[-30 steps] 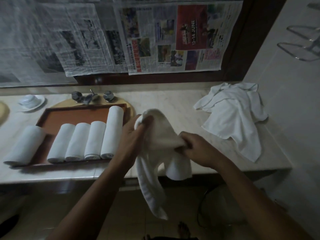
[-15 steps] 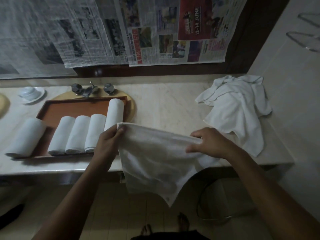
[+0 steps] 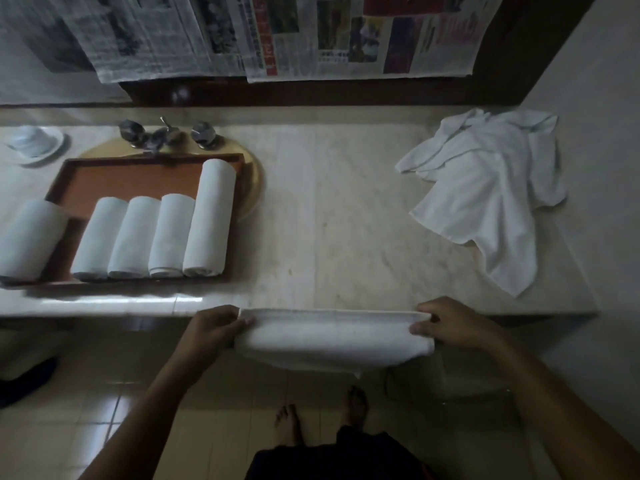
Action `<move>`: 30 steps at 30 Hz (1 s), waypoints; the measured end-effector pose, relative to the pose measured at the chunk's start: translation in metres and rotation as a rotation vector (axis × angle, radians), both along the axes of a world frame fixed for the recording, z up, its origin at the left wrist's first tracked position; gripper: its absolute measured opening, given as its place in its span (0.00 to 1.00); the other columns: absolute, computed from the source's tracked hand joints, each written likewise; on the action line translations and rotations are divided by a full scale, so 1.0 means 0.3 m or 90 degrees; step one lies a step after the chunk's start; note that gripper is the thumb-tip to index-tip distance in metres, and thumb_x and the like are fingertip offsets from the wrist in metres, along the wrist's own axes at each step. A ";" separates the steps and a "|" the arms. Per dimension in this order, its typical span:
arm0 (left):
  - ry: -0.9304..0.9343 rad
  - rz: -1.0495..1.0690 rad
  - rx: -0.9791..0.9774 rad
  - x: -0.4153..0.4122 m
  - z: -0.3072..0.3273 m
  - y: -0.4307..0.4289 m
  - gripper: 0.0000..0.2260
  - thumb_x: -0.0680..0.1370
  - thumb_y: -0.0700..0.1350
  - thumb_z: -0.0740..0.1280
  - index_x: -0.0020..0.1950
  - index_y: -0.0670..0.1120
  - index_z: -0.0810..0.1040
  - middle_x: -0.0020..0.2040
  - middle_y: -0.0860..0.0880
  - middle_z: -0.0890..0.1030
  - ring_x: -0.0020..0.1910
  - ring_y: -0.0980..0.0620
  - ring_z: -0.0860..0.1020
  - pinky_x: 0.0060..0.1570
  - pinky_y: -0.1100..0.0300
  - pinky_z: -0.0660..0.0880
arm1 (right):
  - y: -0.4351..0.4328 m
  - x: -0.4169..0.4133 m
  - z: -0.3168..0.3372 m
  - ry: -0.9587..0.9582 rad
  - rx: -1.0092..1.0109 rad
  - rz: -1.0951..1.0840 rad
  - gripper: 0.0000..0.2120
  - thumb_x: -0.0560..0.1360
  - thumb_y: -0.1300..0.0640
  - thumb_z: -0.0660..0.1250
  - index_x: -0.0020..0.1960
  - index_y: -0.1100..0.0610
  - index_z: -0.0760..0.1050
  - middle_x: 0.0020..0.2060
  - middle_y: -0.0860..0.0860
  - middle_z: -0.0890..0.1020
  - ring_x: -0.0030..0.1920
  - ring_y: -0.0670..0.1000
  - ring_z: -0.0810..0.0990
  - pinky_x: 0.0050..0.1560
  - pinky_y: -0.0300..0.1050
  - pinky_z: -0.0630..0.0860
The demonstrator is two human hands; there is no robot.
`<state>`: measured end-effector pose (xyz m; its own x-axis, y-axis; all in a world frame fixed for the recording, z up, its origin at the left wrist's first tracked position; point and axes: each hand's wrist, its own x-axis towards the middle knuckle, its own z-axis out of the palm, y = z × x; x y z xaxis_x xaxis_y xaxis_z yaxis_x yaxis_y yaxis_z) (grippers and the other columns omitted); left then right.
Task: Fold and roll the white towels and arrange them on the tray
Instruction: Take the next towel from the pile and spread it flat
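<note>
I hold a white towel stretched flat between both hands, just below the front edge of the marble counter. My left hand pinches its left corner and my right hand pinches its right corner. The towel hangs folded over, its lower edge sagging toward the floor. To the left, a brown tray carries several rolled white towels side by side. Another roll lies across the tray's left rim. A heap of loose white towels lies at the counter's right end.
A yellow basin with a metal tap sits behind the tray. A white cup on a saucer stands at the far left. Newspaper sheets cover the wall behind. My bare feet stand on the tiled floor.
The towel went from bunched in both hands to spread wide, then was pulled taut and lowered to the counter's front edge. My hands moved apart and toward me.
</note>
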<state>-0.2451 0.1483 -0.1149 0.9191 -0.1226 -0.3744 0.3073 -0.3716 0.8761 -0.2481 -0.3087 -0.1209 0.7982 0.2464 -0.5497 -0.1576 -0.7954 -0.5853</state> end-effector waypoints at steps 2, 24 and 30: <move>-0.013 0.015 0.009 0.050 0.017 -0.028 0.11 0.79 0.44 0.74 0.36 0.47 0.83 0.31 0.50 0.79 0.32 0.56 0.77 0.32 0.60 0.75 | -0.018 0.062 0.019 -0.034 0.020 -0.051 0.17 0.77 0.46 0.74 0.35 0.52 0.74 0.29 0.45 0.77 0.33 0.44 0.78 0.37 0.43 0.70; -0.272 0.162 0.081 1.140 0.265 -0.251 0.10 0.77 0.47 0.76 0.36 0.47 0.81 0.27 0.55 0.79 0.27 0.60 0.75 0.32 0.61 0.74 | -0.087 1.050 0.355 -0.408 -0.049 -0.226 0.13 0.78 0.51 0.74 0.40 0.59 0.78 0.31 0.53 0.79 0.33 0.54 0.84 0.36 0.48 0.81; -0.317 0.158 0.182 1.472 0.258 -0.275 0.11 0.75 0.51 0.75 0.41 0.44 0.83 0.34 0.47 0.83 0.37 0.44 0.83 0.39 0.52 0.79 | -0.091 1.370 0.330 -0.445 -0.120 -0.245 0.13 0.79 0.49 0.72 0.46 0.59 0.81 0.37 0.57 0.82 0.40 0.57 0.80 0.42 0.50 0.74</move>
